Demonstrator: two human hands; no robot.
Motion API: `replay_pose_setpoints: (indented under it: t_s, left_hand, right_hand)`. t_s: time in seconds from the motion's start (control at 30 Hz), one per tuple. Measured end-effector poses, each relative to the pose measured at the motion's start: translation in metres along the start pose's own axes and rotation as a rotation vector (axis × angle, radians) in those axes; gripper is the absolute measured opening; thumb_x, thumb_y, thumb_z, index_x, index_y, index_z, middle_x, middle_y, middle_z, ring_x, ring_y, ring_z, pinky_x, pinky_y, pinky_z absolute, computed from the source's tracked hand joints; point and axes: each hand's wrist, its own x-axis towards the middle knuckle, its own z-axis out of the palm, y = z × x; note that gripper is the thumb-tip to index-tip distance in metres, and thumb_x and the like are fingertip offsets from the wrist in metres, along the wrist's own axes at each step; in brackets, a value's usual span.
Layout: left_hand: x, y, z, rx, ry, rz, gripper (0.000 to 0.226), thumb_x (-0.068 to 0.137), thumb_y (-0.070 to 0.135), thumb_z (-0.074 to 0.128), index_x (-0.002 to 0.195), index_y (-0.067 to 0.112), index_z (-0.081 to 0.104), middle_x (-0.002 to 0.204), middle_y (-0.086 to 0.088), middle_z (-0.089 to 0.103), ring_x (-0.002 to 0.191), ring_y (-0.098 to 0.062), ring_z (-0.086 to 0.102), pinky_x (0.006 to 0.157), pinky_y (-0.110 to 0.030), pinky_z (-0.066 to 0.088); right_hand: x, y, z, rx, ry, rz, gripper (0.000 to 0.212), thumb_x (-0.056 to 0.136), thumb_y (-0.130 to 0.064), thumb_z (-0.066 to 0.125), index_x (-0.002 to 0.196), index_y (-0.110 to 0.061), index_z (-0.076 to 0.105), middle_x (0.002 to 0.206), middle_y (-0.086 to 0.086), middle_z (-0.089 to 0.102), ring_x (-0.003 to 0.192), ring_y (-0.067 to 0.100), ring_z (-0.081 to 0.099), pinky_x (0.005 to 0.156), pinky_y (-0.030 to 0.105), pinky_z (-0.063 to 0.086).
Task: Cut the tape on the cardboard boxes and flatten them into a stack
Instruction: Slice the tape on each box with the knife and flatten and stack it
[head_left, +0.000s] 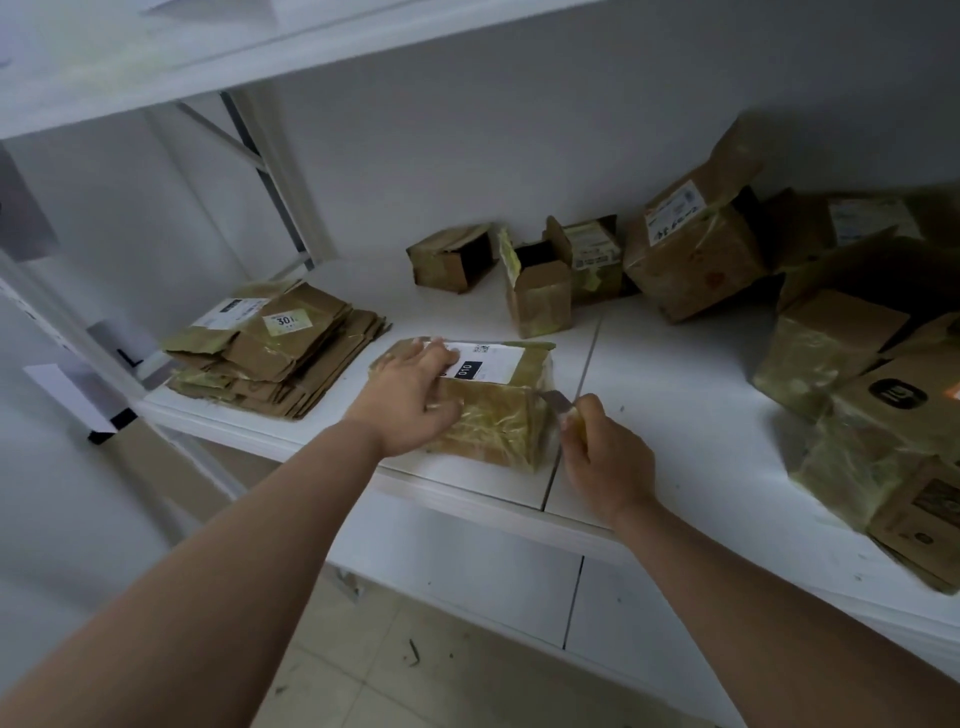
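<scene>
Left hand (410, 397) is laid flat, fingers spread, on top of a taped cardboard box (498, 415) near the front edge of the white shelf (675, 415); the fingertips reach the white shipping label (485, 361) on the box's top face. Right hand (605, 457) is wrapped around the handle of a utility knife (558, 402), whose blade is pointed at the box's right edge, where clear, wrinkled tape (493, 421) covers the cardboard. Whether the blade tip touches the tape cannot be told.

To the left of the box, a stack of flattened boxes (275, 353) is seen on the same shelf, a label marked 301 lying on the top one. Behind the held box, several small opened boxes (537, 291) are stood near the back wall, one lying on its side with its mouth open. To the right, a pile of larger taped boxes (852, 332) is heaped against the wall and toward the shelf's front edge. An upper shelf (156, 57) is seen overhead, and a tiled floor (389, 665) below.
</scene>
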Motion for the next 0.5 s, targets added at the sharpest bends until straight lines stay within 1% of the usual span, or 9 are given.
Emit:
replay_pose_setpoints:
  t_s: [0.03,0.07,0.17,0.23,0.3,0.33,0.43,0.5]
  left_hand:
    - [0.0,0.0,0.0,0.013,0.001,0.0,0.09,0.068,0.064,0.031,0.142,0.015,0.042,0.153,-0.012,0.034,0.144,-0.031,0.025,0.117,-0.045,0.02]
    - [0.0,0.001,0.001,0.023,0.006,-0.002,0.09,0.069,0.067,0.03,0.142,0.016,0.041,0.153,-0.012,0.034,0.144,-0.031,0.024,0.117,-0.046,0.02]
    - [-0.002,0.003,0.003,0.027,0.007,-0.012,0.089,0.073,0.07,0.03,0.143,0.018,0.04,0.154,-0.012,0.033,0.145,-0.03,0.023,0.117,-0.046,0.02]
    - [-0.004,0.004,0.003,0.02,0.005,-0.04,0.082,0.079,0.069,0.037,0.144,0.019,0.039,0.155,-0.011,0.03,0.146,-0.029,0.02,0.118,-0.046,0.019]
    - [-0.005,0.007,0.007,0.047,0.021,-0.056,0.068,0.09,0.058,0.049,0.145,0.019,0.038,0.156,-0.009,0.028,0.146,-0.03,0.018,0.118,-0.046,0.017]
    - [-0.005,0.01,0.01,0.065,0.032,-0.063,0.064,0.092,0.052,0.051,0.145,0.019,0.037,0.157,-0.009,0.027,0.147,-0.03,0.017,0.118,-0.047,0.017]
    - [-0.006,0.019,0.014,0.109,0.035,-0.103,0.059,0.095,0.048,0.048,0.146,0.02,0.034,0.158,-0.007,0.023,0.147,-0.03,0.013,0.119,-0.047,0.014]
    - [-0.006,0.023,0.014,0.128,0.028,-0.117,0.057,0.096,0.047,0.047,0.144,0.02,0.035,0.159,-0.007,0.022,0.148,-0.03,0.012,0.119,-0.046,0.013]
  right_hand:
    - [-0.002,0.001,0.001,0.009,0.022,-0.018,0.05,0.09,-0.053,0.014,0.1,-0.018,0.048,0.068,-0.007,0.051,0.062,0.022,0.054,0.053,0.028,0.033]
    - [-0.004,0.001,0.001,0.019,0.036,-0.031,0.053,0.088,-0.054,0.012,0.1,-0.018,0.048,0.066,-0.008,0.05,0.061,0.022,0.054,0.052,0.027,0.033]
    - [-0.006,0.003,-0.002,0.018,0.055,-0.055,0.05,0.09,-0.051,0.015,0.099,-0.016,0.05,0.065,-0.008,0.049,0.061,0.023,0.056,0.052,0.027,0.033]
    - [-0.007,0.003,-0.005,0.005,0.066,-0.062,0.055,0.088,-0.053,0.012,0.098,-0.015,0.051,0.066,-0.008,0.049,0.062,0.024,0.056,0.052,0.027,0.033]
    - [-0.008,0.003,-0.007,-0.017,0.059,-0.04,0.049,0.09,-0.048,0.016,0.099,-0.015,0.051,0.067,-0.007,0.05,0.063,0.025,0.057,0.053,0.027,0.032]
    - [-0.009,0.003,-0.008,-0.026,0.056,-0.022,0.045,0.09,-0.045,0.019,0.099,-0.015,0.051,0.067,-0.006,0.049,0.064,0.026,0.058,0.054,0.028,0.031]
    - [-0.012,0.001,-0.013,-0.06,0.071,-0.002,0.042,0.091,-0.043,0.02,0.099,-0.015,0.05,0.066,-0.007,0.048,0.063,0.027,0.057,0.054,0.028,0.032]
    - [-0.013,0.001,-0.015,-0.112,0.047,-0.021,0.038,0.097,-0.04,0.023,0.101,-0.015,0.05,0.067,-0.007,0.048,0.061,0.025,0.053,0.053,0.027,0.029]
